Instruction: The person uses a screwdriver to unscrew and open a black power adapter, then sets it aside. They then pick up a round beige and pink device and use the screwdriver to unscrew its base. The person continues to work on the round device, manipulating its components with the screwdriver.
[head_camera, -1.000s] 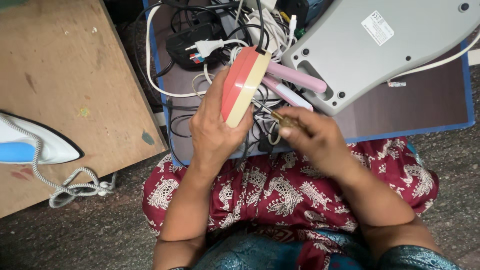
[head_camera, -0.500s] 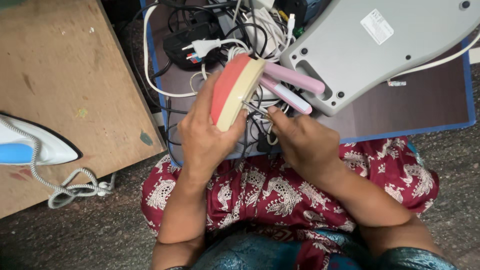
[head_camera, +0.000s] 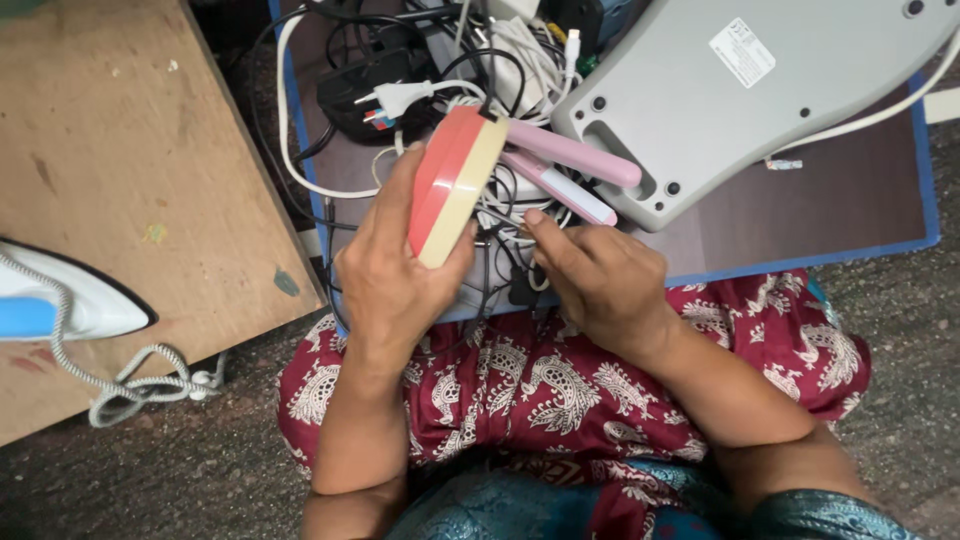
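- My left hand (head_camera: 395, 285) is wrapped around a round, flat appliance with a red face and cream plastic rim (head_camera: 455, 180), gripping it on edge, tilted, above the near side of the brown surface with a blue border (head_camera: 800, 215).
- My right hand (head_camera: 600, 275) is closed in a pinch on a thin metal tool (head_camera: 503, 218), its tip pointing at the appliance's underside; I cannot tell whether it touches.
- Just behind the appliance lie a pink hair straightener (head_camera: 570, 165) and a tangle of black and white cables (head_camera: 440, 60) with a white two-pin plug (head_camera: 400, 97).
- A grey plastic appliance base (head_camera: 750, 90) lies upside down to the right; a white and blue clothes iron (head_camera: 60, 300) with a braided cord (head_camera: 130, 385) rests on a plywood board (head_camera: 120, 160) to my left.
- I judge the tool could slip off the smooth casing towards my left fingers (head_camera: 455, 265), as they sit close beside its tip.
- The appliance is held by one hand only, so a hard push might twist it loose into the cables.
- Loose wires near the tool could snag it.
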